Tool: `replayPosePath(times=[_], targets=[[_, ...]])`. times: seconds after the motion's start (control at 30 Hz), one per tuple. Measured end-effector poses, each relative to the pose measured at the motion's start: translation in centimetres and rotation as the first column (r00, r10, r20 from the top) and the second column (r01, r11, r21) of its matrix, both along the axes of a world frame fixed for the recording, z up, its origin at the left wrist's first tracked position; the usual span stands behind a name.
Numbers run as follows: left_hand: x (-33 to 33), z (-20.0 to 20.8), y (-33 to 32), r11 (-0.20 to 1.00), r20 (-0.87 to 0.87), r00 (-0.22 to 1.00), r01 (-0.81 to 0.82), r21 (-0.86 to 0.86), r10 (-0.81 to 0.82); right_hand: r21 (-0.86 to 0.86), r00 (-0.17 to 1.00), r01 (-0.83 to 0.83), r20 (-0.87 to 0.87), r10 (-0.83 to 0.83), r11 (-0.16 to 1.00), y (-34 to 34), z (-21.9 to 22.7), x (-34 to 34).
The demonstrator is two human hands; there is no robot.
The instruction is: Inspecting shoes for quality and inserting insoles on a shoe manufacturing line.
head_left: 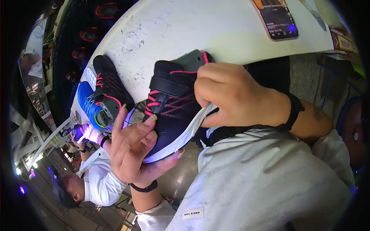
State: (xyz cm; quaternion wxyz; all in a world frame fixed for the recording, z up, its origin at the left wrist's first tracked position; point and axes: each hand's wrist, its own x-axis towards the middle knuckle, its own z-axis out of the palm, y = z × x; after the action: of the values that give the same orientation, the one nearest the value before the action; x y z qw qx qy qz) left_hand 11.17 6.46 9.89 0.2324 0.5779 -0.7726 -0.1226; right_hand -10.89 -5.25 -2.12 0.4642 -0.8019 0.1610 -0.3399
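Observation:
A black sneaker point(175, 104) with red-pink laces, a strap and a grey last point(188, 61) in its opening lies tilted before me, toe toward my body. My left hand point(135, 148) grips the toe end, thumb along the sole's edge and fingers on the upper. With its fingers curled, my right hand point(241, 94) pinches the rim of the white sole point(183, 137) at the shoe's side. What lies under the right fingers is partly hidden. A second black sneaker point(111, 82), also with a grey last, rests left of it on the table's edge.
The white table point(165, 27) has scuff marks and a curved left edge. A phone point(275, 19) lies at its far right, near a box point(342, 41). At left are a blue sneaker point(89, 101), a dark rack of red-trimmed shoes point(106, 10) and a co-worker point(102, 179) handling another shoe.

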Motion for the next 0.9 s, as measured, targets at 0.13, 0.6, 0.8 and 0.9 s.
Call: replayPosePath(times=[0.13,0.6,0.8,0.9], targets=[[2.2,-1.1,0.7,0.924,-0.226,0.926,-0.228,0.307,0.303,-0.111,0.988,-0.022,-0.155,0.005,0.994,0.4,0.6,2.0],[0.3,-7.8,0.9,0.858,-0.632,0.618,-0.146,0.492,0.467,0.685,0.930,-0.092,0.318,-0.183,0.723,-3.4,6.5,-1.4],[-2.0,-1.5,-6.8,0.948,-0.497,0.822,-0.318,0.006,0.279,0.608,0.914,-0.123,0.376,-0.149,0.784,-6.4,9.9,3.0],[-0.3,1.9,-6.2,0.927,-0.170,0.912,-0.359,0.113,0.374,0.325,0.905,-0.199,0.422,0.046,0.924,-6.1,9.7,4.6]])
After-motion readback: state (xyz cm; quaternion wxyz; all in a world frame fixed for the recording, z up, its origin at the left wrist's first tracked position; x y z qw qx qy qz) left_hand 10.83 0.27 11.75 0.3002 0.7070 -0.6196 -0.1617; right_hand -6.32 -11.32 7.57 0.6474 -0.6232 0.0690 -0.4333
